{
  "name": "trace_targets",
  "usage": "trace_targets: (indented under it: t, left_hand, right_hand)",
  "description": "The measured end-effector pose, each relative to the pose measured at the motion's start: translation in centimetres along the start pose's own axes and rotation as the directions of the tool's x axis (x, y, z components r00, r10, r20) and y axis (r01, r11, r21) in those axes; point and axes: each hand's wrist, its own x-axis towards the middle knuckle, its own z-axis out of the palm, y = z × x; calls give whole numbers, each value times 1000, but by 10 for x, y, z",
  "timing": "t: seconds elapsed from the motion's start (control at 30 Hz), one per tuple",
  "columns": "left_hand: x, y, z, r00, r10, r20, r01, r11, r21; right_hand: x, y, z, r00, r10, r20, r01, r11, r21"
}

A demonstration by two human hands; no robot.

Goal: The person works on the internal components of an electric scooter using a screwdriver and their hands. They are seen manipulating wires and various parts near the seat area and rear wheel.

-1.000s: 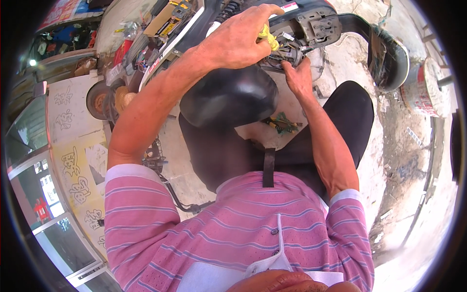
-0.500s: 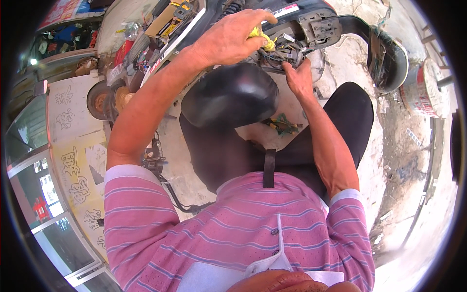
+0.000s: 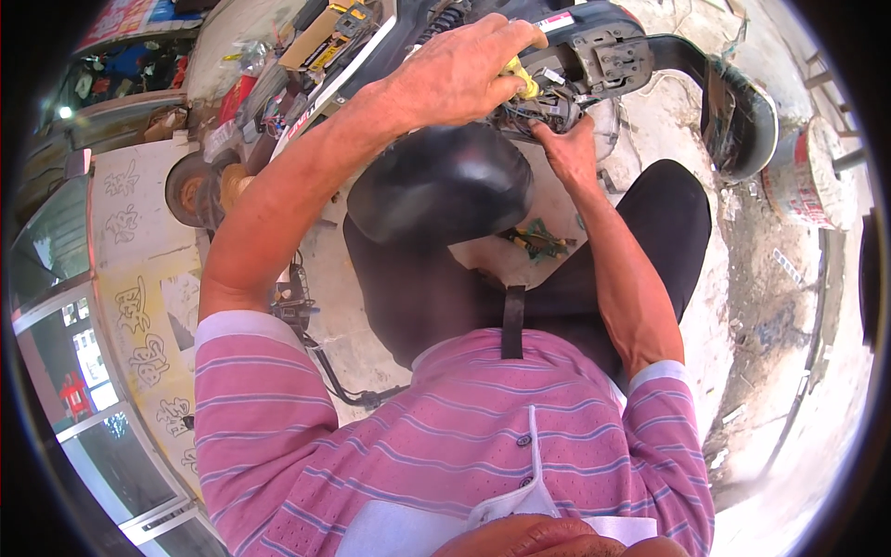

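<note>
My left hand [image 3: 464,70] is closed around the yellow handle of a screwdriver [image 3: 525,78]. Its tip is hidden among wires and small parts in an opened housing [image 3: 557,104] on the rear of a scooter or motorbike. At the near side of that housing, my right hand [image 3: 568,144] pinches the rim of the wired part with thumb and fingers. Just beyond the housing lies a grey metal bracket [image 3: 613,58] with holes. A shiny black rounded thing [image 3: 444,181] sits below my left hand, over my left leg.
Green and black hand tools [image 3: 536,239] lie on the ground between my legs. An open cardboard box [image 3: 316,39] with yellow-black packages stands at far left. A curved black mudguard [image 3: 750,116] and a white bucket [image 3: 807,176] are at right. A lettered board [image 3: 125,223] stands at left.
My left hand has moved slightly to the right with the screwdriver, and less of the yellow handle shows. My right hand has stayed nearly in place, its thumb shifted a little left.
</note>
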Motion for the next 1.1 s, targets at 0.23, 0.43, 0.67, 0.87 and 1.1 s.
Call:
trace_targets:
  t: [0.23, 0.43, 0.67, 0.87, 1.1]
  left_hand:
    - [-6, 1, 8, 996, 40, -77, -45, 996, -76]
    - [-6, 12, 7, 996, -5, -90, 1, 999, -50]
    - [-5, 26, 4, 981, -190, -27, 192, 976, 102]
    - [-3, 27, 5, 990, -137, -37, 138, 990, 24]
    - [-6, 14, 7, 997, -39, -60, 35, 998, -59]
  right_hand:
    - [-1, -7, 11, 993, 61, -99, -64, 997, -35]
    - [0, -9, 15, 985, 109, -136, -117, 992, -51]
    - [4, -7, 14, 983, 151, -106, -146, 988, 57]
    - [3, -6, 18, 983, 128, -136, -121, 991, 59]
    - [2, -14, 21, 970, 157, -186, -157, 987, 14]
